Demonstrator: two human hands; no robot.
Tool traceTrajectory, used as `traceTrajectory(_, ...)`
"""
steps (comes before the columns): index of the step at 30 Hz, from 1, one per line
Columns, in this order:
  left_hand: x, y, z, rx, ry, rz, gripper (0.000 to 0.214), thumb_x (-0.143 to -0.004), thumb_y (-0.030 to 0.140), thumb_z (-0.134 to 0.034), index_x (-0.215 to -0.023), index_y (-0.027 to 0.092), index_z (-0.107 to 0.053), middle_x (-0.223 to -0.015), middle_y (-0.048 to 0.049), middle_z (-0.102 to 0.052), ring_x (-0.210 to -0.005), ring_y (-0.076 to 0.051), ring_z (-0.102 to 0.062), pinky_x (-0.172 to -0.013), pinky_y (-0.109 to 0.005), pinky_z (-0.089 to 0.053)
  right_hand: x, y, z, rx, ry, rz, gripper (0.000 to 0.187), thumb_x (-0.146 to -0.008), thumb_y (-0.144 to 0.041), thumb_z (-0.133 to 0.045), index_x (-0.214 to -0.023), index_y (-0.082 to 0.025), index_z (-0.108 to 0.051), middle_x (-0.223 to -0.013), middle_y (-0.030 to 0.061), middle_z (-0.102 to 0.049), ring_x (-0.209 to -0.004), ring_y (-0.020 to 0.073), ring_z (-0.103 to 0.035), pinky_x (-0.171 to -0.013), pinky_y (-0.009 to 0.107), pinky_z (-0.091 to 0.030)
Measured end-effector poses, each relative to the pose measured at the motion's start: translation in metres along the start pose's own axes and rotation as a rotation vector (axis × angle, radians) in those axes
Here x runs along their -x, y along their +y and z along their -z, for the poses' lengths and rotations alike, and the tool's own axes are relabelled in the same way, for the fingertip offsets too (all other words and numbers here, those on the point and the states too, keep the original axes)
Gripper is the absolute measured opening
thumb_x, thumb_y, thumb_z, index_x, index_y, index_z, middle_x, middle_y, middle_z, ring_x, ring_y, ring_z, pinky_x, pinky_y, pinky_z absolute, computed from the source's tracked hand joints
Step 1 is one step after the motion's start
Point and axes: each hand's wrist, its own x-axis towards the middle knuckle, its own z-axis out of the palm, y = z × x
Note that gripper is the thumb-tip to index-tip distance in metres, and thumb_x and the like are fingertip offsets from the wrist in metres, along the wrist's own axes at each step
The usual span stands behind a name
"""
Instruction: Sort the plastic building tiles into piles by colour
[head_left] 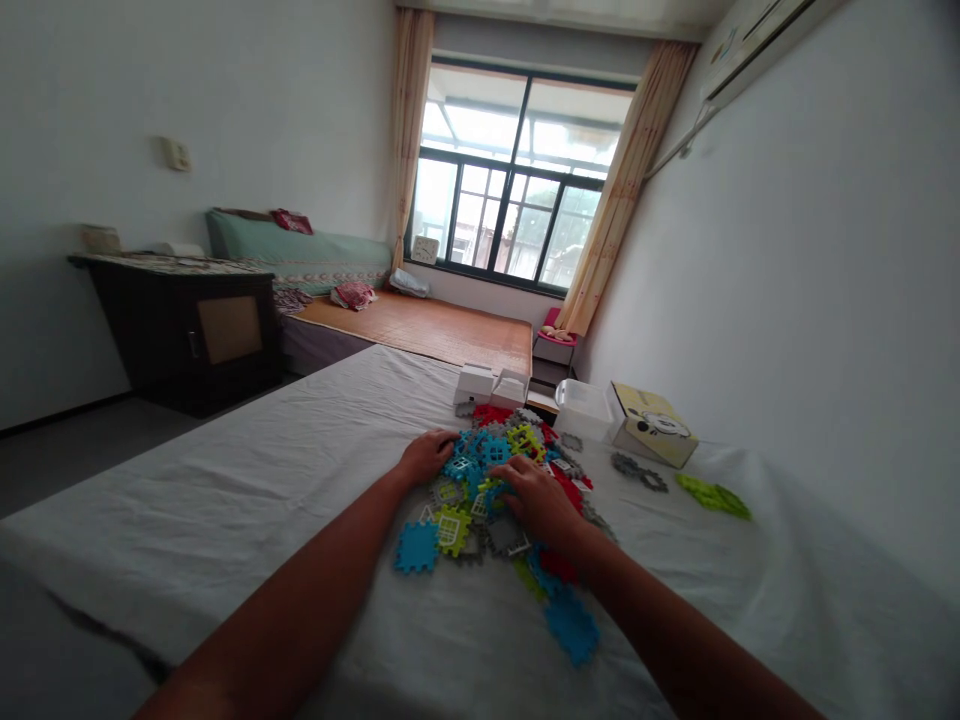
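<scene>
Both hands rest on a heap of colourful interlocking plastic tiles [499,470] on the white-sheeted table [225,500]: left hand [427,455] and right hand [541,503], each grip loosely apart, clamping nothing

Matt plastic puzzle tiles [491,470] lie on a creased white cloth sheet [225,500] beside a glossy cardboard box [654,424].

White-sheeted table [225,520] carries plastic tiles [491,480] and boxes [652,425].

two bare forearms, no sleeves; left hand [426,455], right hand [541,503].
</scene>
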Motion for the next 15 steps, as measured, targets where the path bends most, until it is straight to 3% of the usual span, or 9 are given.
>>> traceTrajectory(5,-0.001,-0.001,0.0,-0.011,-0.005,0.002,0.033,-0.081,0.026,-0.042,-0.108,0.02,-0.06,-0.107,-0.0041,-0.063,-0.098,-0.017,-0.056,-0.087,-0.026,-0.04,-0.003,0.015,0.007,-0.218,0.001,-0.094,0.014,-0.074,-0.027,-0.06,-0.087,-0.02,-0.062,-0.083,0.0011,-0.061,-0.073,0.013,-0.057,-0.068,0.024,-0.044)
traceTrajectory(9,-0.001,0.001,0.0,-0.008,-0.017,0.038,0.033,-0.081,0.027,-0.043,-0.108,0.022,-0.06,-0.108,-0.0025,-0.062,-0.099,-0.017,-0.055,-0.088,-0.025,-0.04,-0.001,0.025,0.007,-0.335,-0.025,-0.229,0.026,-0.071,-0.041,-0.062,-0.085,-0.019,-0.062,-0.065,-0.002,-0.059,-0.057,0.0101,-0.052,-0.053,0.021,-0.038)
traceTrajectory(15,0.0,0.004,0.002,0.002,-0.02,0.05,0.033,-0.08,0.027,-0.044,-0.108,0.023,-0.061,-0.109,-0.0021,-0.063,-0.1,-0.017,-0.055,-0.088,-0.026,-0.04,0.001,0.033,0.004,-0.475,-0.021,-0.353,0.033,-0.065,-0.049,-0.064,-0.078,-0.018,-0.062,-0.055,-0.0036,-0.055,-0.049,0.0087,-0.048,-0.045,0.019,-0.034)
